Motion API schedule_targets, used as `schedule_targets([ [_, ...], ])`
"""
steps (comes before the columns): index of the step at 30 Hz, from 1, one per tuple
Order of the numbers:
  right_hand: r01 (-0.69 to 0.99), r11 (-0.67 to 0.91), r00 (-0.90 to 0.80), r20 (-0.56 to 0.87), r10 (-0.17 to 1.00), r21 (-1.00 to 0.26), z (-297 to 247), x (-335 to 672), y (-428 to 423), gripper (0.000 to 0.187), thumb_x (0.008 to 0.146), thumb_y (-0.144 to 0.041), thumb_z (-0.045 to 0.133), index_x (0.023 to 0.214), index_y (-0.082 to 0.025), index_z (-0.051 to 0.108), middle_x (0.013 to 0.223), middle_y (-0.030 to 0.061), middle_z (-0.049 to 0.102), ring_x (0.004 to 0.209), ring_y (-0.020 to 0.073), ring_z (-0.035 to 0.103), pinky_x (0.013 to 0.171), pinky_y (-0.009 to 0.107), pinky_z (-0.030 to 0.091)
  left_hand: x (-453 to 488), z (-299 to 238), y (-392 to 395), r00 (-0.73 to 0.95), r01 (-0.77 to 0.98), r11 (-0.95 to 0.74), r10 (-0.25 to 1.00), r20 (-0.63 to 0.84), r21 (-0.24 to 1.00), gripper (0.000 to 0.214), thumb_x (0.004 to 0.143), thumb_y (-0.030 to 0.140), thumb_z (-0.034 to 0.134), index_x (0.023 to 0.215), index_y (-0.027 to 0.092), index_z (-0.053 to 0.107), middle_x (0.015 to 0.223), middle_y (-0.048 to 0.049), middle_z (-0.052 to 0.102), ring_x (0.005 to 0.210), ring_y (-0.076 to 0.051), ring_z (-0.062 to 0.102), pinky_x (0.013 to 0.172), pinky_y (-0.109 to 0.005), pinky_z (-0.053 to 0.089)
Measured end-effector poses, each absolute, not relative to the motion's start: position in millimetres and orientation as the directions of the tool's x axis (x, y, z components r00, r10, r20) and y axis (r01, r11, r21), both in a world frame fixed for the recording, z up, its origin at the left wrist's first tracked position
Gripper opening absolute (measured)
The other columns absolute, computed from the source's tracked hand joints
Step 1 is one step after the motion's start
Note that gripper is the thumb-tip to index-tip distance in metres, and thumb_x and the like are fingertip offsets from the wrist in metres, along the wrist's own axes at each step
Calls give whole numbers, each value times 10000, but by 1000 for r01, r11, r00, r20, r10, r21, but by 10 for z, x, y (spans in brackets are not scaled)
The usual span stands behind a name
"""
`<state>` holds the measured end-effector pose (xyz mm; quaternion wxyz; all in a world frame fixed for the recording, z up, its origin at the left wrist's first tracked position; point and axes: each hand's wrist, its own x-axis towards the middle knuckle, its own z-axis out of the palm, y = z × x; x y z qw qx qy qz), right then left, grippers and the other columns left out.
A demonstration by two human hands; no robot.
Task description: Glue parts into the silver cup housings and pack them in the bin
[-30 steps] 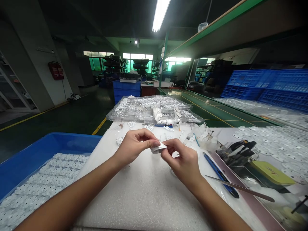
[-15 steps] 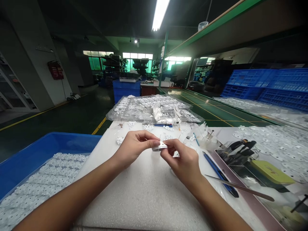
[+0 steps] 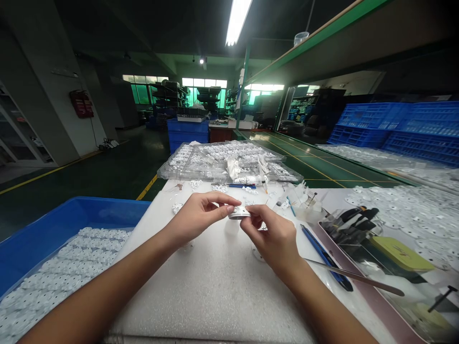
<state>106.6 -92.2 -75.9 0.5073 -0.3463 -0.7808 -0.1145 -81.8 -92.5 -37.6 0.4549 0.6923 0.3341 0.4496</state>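
Observation:
A small round white plastic part (image 3: 239,212) is held just above the white foam mat (image 3: 211,286), between both hands. My left hand (image 3: 199,217) pinches its left side with thumb and fingers closed. My right hand (image 3: 272,236) pinches its right side with its fingertips. Part of the piece is hidden by my fingers.
A blue bin (image 3: 53,224) of white round parts (image 3: 64,272) sits at the left. Clear trays of parts (image 3: 225,162) lie behind. At the right are a tool tray (image 3: 380,248) with pliers, a blue pen (image 3: 322,258), a long metal tool (image 3: 355,277) and loose white discs (image 3: 412,210).
Both hands have risen slightly and moved a little away from me with the part still pinched between them. The grip looks the same.

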Motion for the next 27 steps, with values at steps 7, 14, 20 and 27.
schedule_targets([
  [7,654,739,-268,864,426,-161,-768,1067,-923,65,832,-132,561,882,-171,547,678,-21,610,569,69,567,532,164,421,-830,-390,-907,365,102,-397,868,337,912,179,833,329,635,940,212,718,1014,-61,664,957,-206,599,811,-281,460],
  [14,659,728,-252,856,452,-190,-772,1058,-930,48,841,-161,558,885,-175,545,687,-25,618,561,69,561,525,167,437,-846,-389,-896,334,81,-355,890,310,931,173,787,339,690,891,203,716,936,-54,673,883,-193,605,778,-285,471],
  [20,644,724,-233,837,495,-249,-773,1067,-933,45,839,-183,556,884,-185,558,676,-30,613,562,77,573,527,180,435,-874,-384,-863,367,-23,-245,900,236,969,244,713,334,764,909,195,721,938,-61,687,899,-206,623,816,-304,489],
  [27,574,712,-208,769,605,-405,-735,1040,-964,55,839,-193,552,891,-198,569,724,-29,645,591,79,598,518,170,459,-884,-392,-858,385,-61,-228,893,233,972,232,695,328,777,865,178,727,891,-60,697,860,-201,628,791,-299,481],
])
